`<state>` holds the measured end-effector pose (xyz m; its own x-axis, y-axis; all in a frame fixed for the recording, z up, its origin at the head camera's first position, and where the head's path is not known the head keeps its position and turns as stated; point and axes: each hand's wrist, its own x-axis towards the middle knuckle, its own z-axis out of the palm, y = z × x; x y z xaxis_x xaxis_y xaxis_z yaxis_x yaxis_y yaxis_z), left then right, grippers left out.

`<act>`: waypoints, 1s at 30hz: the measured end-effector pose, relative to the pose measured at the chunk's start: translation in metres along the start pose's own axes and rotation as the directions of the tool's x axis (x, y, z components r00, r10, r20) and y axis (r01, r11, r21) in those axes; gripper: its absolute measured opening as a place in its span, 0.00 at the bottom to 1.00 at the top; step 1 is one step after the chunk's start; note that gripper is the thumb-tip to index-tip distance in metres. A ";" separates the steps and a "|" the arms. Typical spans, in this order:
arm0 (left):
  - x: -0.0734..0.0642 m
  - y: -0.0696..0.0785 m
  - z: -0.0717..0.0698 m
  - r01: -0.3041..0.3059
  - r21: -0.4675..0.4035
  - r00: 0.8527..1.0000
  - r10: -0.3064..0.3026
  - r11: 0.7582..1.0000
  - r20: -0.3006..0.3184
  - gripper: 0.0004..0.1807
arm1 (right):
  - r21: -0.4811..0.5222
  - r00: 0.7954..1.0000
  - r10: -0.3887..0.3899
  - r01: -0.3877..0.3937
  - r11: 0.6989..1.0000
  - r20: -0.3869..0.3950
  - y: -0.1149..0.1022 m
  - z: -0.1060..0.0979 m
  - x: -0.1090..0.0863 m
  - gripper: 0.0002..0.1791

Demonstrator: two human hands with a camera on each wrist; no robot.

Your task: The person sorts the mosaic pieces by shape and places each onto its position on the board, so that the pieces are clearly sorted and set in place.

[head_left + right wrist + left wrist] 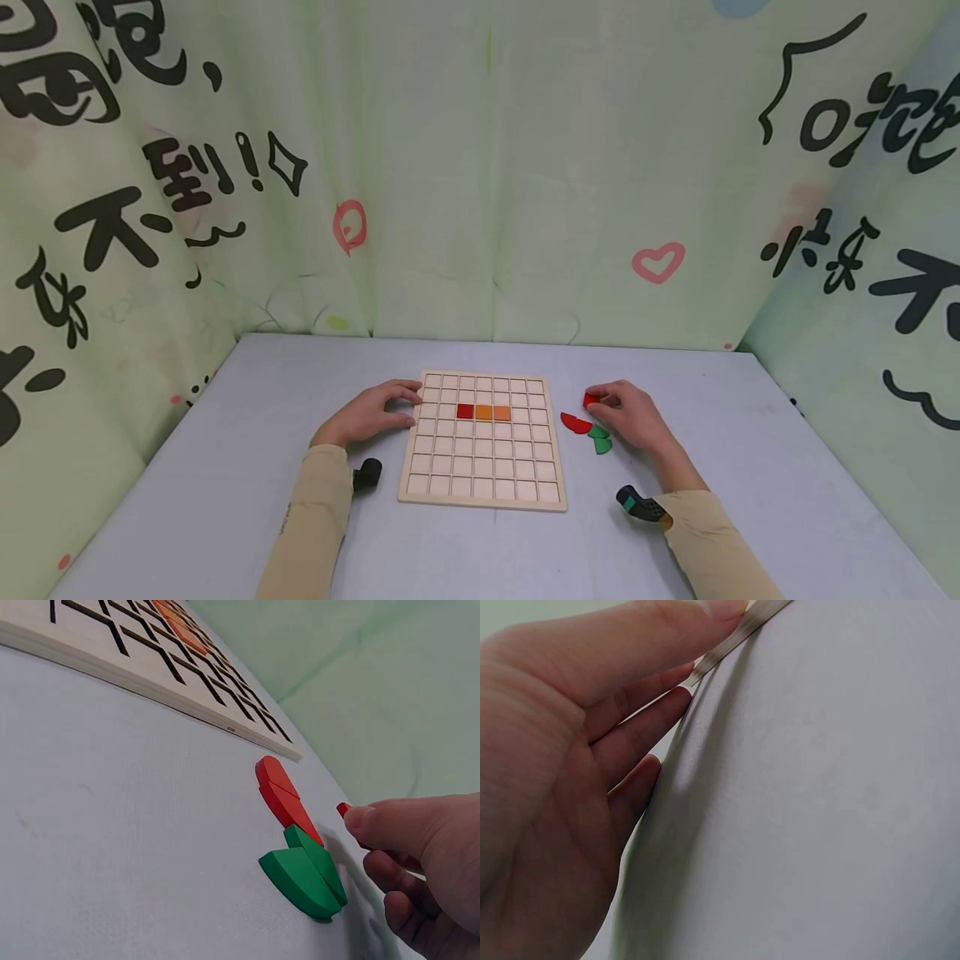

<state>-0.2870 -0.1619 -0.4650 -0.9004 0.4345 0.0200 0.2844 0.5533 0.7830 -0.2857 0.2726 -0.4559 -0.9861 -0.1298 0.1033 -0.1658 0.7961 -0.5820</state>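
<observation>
A wooden grid board (pixel 483 492) lies flat on the table, with a dark red square tile (pixel 465 412) and two orange tiles (pixel 492 413) in a row in its cells. My left hand (pixel 375 414) touches the board's left edge with thumb and fingertips, the fingers fairly straight. To the right of the board, my right hand (pixel 628 414) pinches a small red block (pixel 343 810) between thumb and finger, just above the table. Red pieces (pixel 281 791) and green pieces (pixel 304 877) with curved edges lie beside that hand.
The white table (pixel 300 367) carries the board in its middle. Printed curtains (pixel 525 167) hang behind it and at both sides. Each wrist wears a black camera; the right one (pixel 640 504) sits low over the table.
</observation>
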 end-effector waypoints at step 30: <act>0.001 0.000 0.001 0.017 0.002 1.000 -0.017 1.000 -0.004 0.17 | 0.064 0.988 -0.146 0.143 0.988 0.047 -0.057 0.025 0.001 0.14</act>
<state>-0.2874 -0.1612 -0.4657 -0.9067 0.4217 0.0090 0.2692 0.5622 0.7820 -0.2770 0.2123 -0.4424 -0.9505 -0.2724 0.1497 -0.3055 0.7300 -0.6114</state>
